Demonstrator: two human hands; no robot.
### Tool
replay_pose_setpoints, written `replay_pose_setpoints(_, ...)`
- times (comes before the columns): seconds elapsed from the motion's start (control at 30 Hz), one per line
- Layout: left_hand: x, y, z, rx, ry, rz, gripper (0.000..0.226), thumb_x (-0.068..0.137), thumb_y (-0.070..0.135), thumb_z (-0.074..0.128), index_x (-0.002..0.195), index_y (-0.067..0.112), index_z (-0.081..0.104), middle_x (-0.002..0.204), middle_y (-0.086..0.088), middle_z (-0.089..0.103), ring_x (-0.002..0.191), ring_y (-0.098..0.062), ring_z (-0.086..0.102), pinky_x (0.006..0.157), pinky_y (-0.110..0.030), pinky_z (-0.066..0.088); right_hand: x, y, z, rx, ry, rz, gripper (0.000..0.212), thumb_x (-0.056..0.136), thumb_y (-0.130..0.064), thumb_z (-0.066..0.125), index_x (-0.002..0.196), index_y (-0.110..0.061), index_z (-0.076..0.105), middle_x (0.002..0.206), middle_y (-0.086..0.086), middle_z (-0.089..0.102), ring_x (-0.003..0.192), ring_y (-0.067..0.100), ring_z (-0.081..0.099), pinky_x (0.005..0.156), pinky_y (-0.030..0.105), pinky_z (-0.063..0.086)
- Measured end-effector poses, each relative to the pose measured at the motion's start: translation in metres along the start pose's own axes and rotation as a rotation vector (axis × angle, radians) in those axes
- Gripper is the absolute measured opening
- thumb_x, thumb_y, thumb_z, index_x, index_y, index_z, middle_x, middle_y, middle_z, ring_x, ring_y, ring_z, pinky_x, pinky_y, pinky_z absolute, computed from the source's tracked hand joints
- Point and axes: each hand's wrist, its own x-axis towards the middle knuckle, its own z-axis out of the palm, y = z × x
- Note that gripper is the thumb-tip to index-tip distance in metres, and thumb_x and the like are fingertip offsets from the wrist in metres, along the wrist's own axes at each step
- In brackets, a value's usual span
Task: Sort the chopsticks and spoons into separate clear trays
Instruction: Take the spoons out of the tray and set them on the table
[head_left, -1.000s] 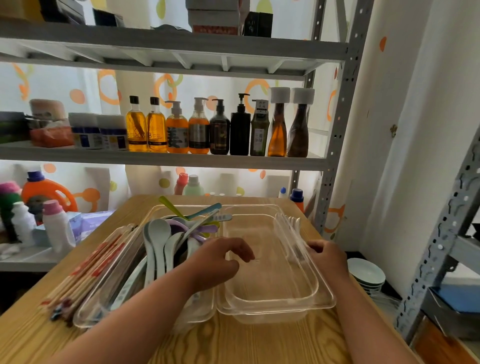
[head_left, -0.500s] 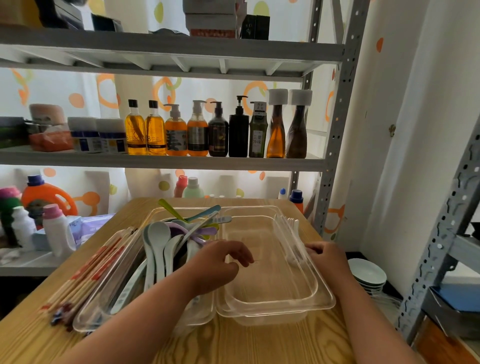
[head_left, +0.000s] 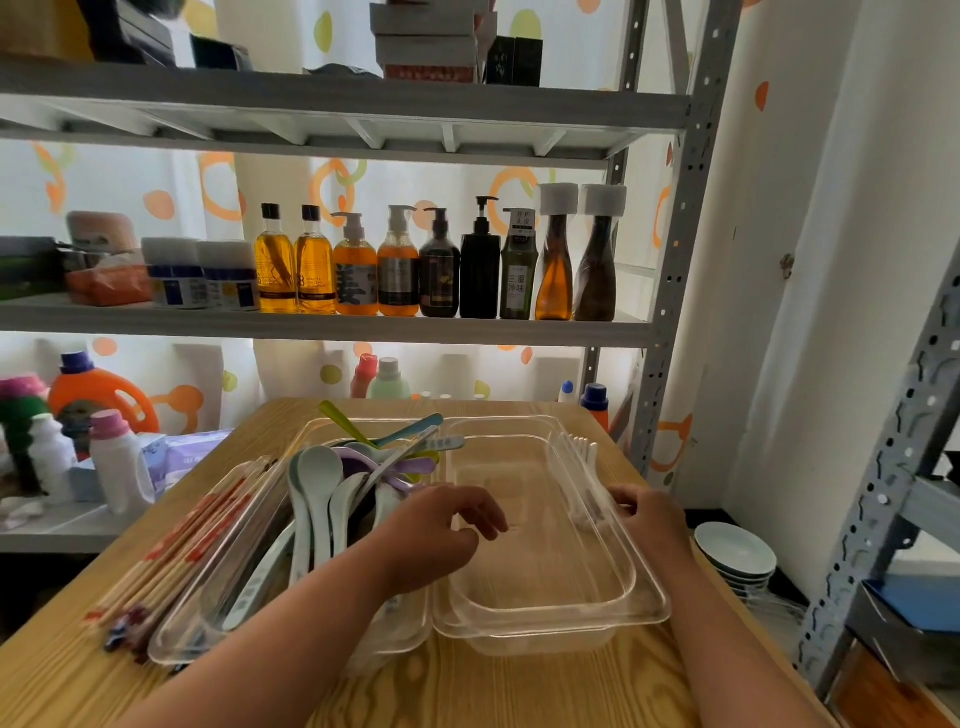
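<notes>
Hands at empty tray (head_left: 644, 608); sorting not yet done.
Beside spoon tray (head_left: 176, 639), chopsticks (head_left: 192, 540) lay on table (head_left: 493, 691), slanting near-left to far-right. Pale spoons (head_left: 317, 483) pointed bowls away. Left hand (head_left: 441, 530) loosely curled, holding nothing; right hand (head_left: 649, 519) curled on empty tray's rim.

Storeroom or stock corner, by the look of it.
Grey metal shelving (head_left: 332, 327) runs across the back, pump bottles (head_left: 400, 270) lined up on one shelf, boxes (head_left: 426, 41) up top, a detergent jug (head_left: 93, 395) lower down, and bowls (head_left: 735, 551) stacked just beside the wooden table (head_left: 467, 691).
</notes>
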Motion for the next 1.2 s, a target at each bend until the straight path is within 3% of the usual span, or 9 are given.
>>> replay_pose_setpoints(0.07, 0.0, 0.0, 0.0, 0.002, 0.001, 0.002, 0.039, 0.084, 0.0, 0.049, 0.096, 0.035, 0.063, 0.099, 0.015, 0.065, 0.099, 0.005, 0.054, 0.084, -0.01, 0.037, 0.0, 0.0, 0.001, -0.001, 0.012, -0.006, 0.032, 0.085, -0.023, 0.069, 0.115, -0.014, 0.067, 0.107, 0.004, 0.07, 0.096, 0.018, 0.064, 0.083, 0.027, 0.049)
replay_pose_setpoints(0.33, -0.001, -0.001, 0.001, 0.001, 0.004, -0.003, 0.039, 0.083, 0.0, 0.049, 0.095, 0.035, 0.064, 0.097, 0.015, 0.065, 0.098, 0.005, 0.055, 0.085, -0.012, 0.037, -0.004, -0.003, -0.001, 0.073, -0.016, -0.032, 0.032, 0.084, -0.021, 0.07, 0.114, -0.014, 0.066, 0.105, 0.005, 0.07, 0.084, 0.012, 0.059, 0.075, 0.021, 0.046)
replay_pose_setpoints(0.7, -0.002, 0.0, 0.0, 0.001, 0.0, 0.003, 0.041, 0.082, -0.002, 0.048, 0.093, 0.035, 0.063, 0.095, 0.013, 0.066, 0.099, 0.003, 0.056, 0.086, -0.009, 0.032, -0.003, -0.002, -0.01, 0.207, 0.006, 0.109, 0.029, 0.08, -0.025, 0.073, 0.106, -0.013, 0.067, 0.099, 0.005, 0.069, 0.088, 0.017, 0.061, 0.082, 0.031, 0.05)
replay_pose_setpoints(0.87, -0.001, -0.001, 0.001, 0.014, 0.004, -0.008, 0.04, 0.083, -0.001, 0.049, 0.092, 0.036, 0.062, 0.094, 0.015, 0.065, 0.099, 0.002, 0.055, 0.093, -0.018, 0.036, -0.003, -0.003, -0.007, 0.195, -0.03, 0.089, 0.026, 0.083, -0.02, 0.07, 0.107, -0.013, 0.067, 0.101, 0.004, 0.069, 0.085, 0.014, 0.06, 0.075, 0.025, 0.047)
replay_pose_setpoints(1.0, -0.001, -0.001, 0.0, 0.028, 0.015, -0.005, 0.038, 0.084, 0.001, 0.05, 0.09, 0.037, 0.062, 0.097, 0.013, 0.065, 0.099, 0.001, 0.056, 0.088, -0.014, 0.037, -0.003, -0.003, -0.007, 0.22, -0.019, 0.109, 0.024, 0.083, -0.015, 0.069, 0.107, -0.014, 0.066, 0.101, 0.004, 0.069, 0.088, 0.015, 0.061, 0.08, 0.029, 0.05)
replay_pose_setpoints(1.07, -0.001, -0.002, 0.001, 0.053, 0.022, -0.007, 0.035, 0.084, 0.005, 0.051, 0.089, 0.038, 0.062, 0.099, 0.014, 0.064, 0.101, -0.001, 0.056, 0.093, -0.019, 0.039, -0.005, -0.005, -0.007, 0.235, -0.017, 0.124, 0.024, 0.083, -0.012, 0.067, 0.107, -0.013, 0.066, 0.101, 0.004, 0.068, 0.09, 0.016, 0.062, 0.081, 0.03, 0.05)
replay_pose_setpoints(1.2, 0.0, -0.004, 0.0, 0.158, 0.035, 0.009, 0.027, 0.088, 0.015, 0.054, 0.096, 0.039, 0.062, 0.109, 0.017, 0.061, 0.106, -0.001, 0.052, 0.098, -0.024, 0.041, -0.009, -0.015, -0.015, 0.288, 0.035, 0.125, 0.024, 0.088, -0.006, 0.055, 0.11, -0.008, 0.065, 0.099, 0.004, 0.064, 0.089, 0.02, 0.059, 0.079, 0.028, 0.048)
